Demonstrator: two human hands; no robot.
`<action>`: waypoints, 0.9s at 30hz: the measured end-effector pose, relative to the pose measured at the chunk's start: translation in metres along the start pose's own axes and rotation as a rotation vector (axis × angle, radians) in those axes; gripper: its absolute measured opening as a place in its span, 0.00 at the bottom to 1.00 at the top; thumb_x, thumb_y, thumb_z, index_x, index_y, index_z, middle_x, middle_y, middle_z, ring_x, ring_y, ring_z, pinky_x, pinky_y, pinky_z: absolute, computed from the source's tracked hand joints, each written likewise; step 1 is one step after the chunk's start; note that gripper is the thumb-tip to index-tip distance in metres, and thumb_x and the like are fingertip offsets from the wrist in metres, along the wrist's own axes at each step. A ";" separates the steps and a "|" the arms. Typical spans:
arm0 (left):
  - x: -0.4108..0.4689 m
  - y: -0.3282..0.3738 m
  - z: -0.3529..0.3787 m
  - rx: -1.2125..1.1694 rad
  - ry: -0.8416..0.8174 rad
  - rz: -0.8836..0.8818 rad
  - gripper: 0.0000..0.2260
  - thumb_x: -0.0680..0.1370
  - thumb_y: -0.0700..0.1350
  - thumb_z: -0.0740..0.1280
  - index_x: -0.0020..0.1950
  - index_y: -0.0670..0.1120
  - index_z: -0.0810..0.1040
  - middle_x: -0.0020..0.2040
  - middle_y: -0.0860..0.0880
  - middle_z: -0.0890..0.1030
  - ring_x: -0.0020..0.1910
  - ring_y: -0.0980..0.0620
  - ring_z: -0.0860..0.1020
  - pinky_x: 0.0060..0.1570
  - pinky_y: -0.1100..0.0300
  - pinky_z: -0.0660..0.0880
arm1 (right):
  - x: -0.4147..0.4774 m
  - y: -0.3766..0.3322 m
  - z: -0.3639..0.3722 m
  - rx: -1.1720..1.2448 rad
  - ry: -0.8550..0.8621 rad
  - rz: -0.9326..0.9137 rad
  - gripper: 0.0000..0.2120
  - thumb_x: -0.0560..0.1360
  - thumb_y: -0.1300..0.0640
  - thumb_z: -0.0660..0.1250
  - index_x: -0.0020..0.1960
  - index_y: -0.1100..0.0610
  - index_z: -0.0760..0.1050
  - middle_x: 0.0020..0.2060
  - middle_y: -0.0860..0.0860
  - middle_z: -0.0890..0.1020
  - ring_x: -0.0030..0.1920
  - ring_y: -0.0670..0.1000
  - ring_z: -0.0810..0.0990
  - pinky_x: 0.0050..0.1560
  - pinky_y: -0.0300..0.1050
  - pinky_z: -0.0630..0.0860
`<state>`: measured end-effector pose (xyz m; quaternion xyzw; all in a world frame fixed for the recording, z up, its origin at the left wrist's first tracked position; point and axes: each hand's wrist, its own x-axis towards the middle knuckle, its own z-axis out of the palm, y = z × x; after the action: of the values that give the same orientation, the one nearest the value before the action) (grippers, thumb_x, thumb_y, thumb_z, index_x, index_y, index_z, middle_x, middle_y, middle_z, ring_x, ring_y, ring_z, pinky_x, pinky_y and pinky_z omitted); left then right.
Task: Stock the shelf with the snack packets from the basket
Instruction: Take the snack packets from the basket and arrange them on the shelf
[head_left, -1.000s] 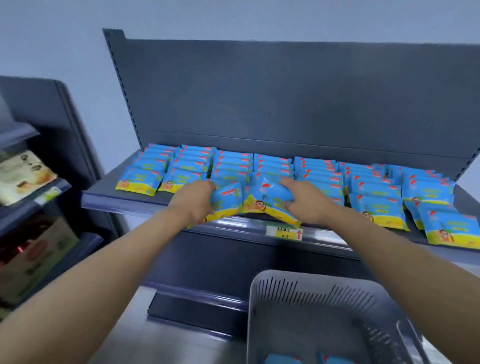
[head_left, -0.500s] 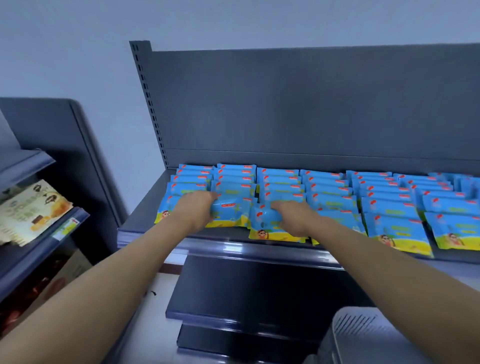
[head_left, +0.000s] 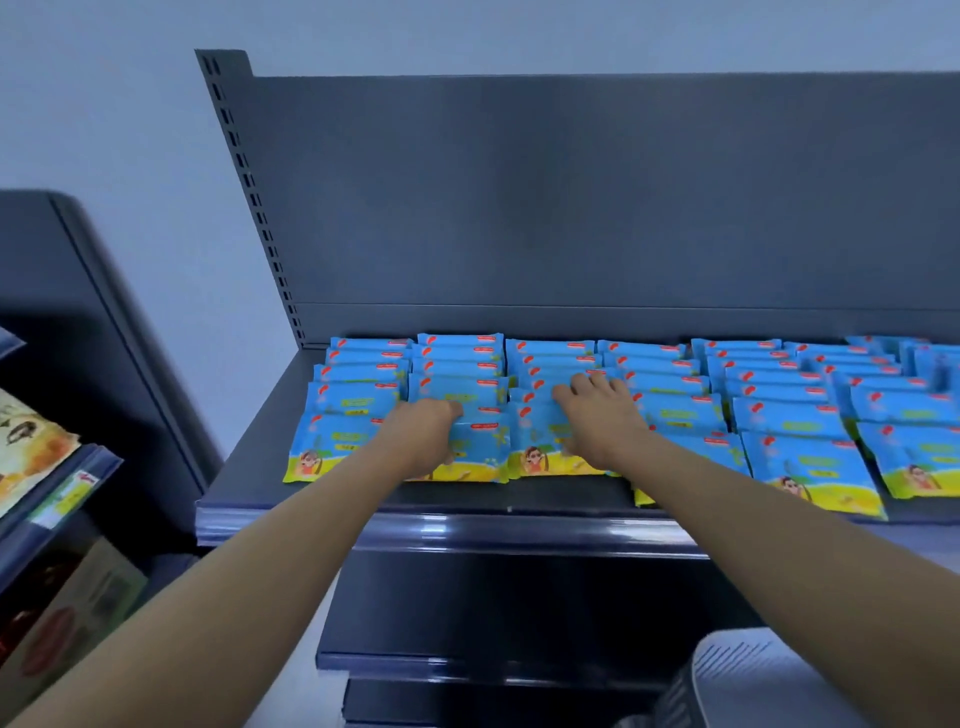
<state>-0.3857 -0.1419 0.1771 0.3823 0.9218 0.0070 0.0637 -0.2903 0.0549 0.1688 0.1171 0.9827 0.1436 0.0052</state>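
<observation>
Blue and yellow snack packets (head_left: 789, 415) lie in overlapping rows across the dark grey shelf (head_left: 519, 501). My left hand (head_left: 423, 434) reaches into the second column from the left, fingers curled over the upper edge of the front packet (head_left: 480, 454), which lies flat on the shelf. To its right, my right hand (head_left: 597, 415) rests flat with fingers spread on the front packets of the third column (head_left: 537, 449). The grey basket (head_left: 753, 670) shows only a corner at the lower right; its contents are out of sight.
A dark perforated back panel (head_left: 571, 197) rises behind the packets. Lower shelves (head_left: 493, 660) sit under the stocked one. A neighbouring shelf unit at the left holds yellowish packets (head_left: 26, 447) and boxes (head_left: 67, 623).
Both hands carried their packets from the shelf's front edge onto the rows and laid them flat. The right hand's fingers spread out. The view lifted, leaving the basket mostly out of frame.
</observation>
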 end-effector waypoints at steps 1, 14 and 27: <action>0.004 -0.001 0.001 0.001 0.010 -0.007 0.17 0.75 0.44 0.69 0.61 0.44 0.71 0.59 0.44 0.77 0.57 0.44 0.76 0.55 0.52 0.72 | -0.003 0.001 0.001 0.004 0.018 0.001 0.24 0.75 0.54 0.66 0.68 0.56 0.63 0.63 0.56 0.69 0.65 0.59 0.67 0.65 0.53 0.64; -0.003 0.047 0.006 0.132 0.252 -0.145 0.27 0.74 0.47 0.68 0.69 0.41 0.64 0.65 0.40 0.67 0.64 0.40 0.66 0.63 0.48 0.64 | -0.088 0.042 0.010 0.258 0.473 -0.080 0.11 0.65 0.64 0.71 0.47 0.59 0.80 0.41 0.55 0.82 0.41 0.59 0.81 0.42 0.49 0.76; -0.082 0.324 0.098 -0.120 -0.031 0.463 0.19 0.76 0.48 0.66 0.65 0.45 0.69 0.62 0.46 0.70 0.62 0.45 0.68 0.61 0.52 0.66 | -0.285 0.163 0.146 0.269 -0.167 -0.049 0.14 0.74 0.55 0.65 0.59 0.57 0.77 0.55 0.56 0.79 0.57 0.59 0.76 0.54 0.50 0.72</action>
<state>-0.0889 0.0260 0.1095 0.5789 0.8065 0.0701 0.0972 0.0302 0.1820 0.0685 0.1044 0.9917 0.0004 0.0747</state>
